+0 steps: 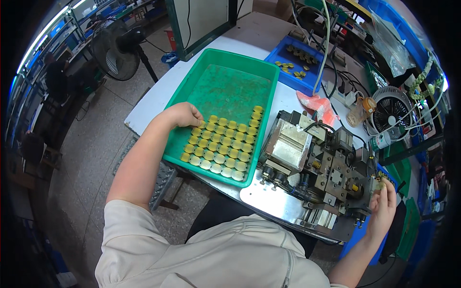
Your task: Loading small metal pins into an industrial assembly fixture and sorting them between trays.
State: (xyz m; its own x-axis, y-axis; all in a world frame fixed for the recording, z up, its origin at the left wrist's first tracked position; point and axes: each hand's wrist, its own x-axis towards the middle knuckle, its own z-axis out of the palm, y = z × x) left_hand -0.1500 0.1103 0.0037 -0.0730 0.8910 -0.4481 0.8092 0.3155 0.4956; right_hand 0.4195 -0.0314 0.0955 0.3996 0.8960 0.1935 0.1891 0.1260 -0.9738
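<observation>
My left hand reaches over the green tray, its fingers pinched on a small yellow disc-like piece at the upper left of the laid-out rows. Several matching yellow pieces lie in neat rows across the near half of the tray, with one column running farther up along the right wall. At the far right, my right hand has its thumb and fingers closed together beside the end of a metal machine. What those fingertips hold is too small to make out.
A blue tray with loose yellow pieces sits behind the green one. Beyond the machine are a pink-and-white cloth, a small fan, a jar and cables. A large black fan stands at the left.
</observation>
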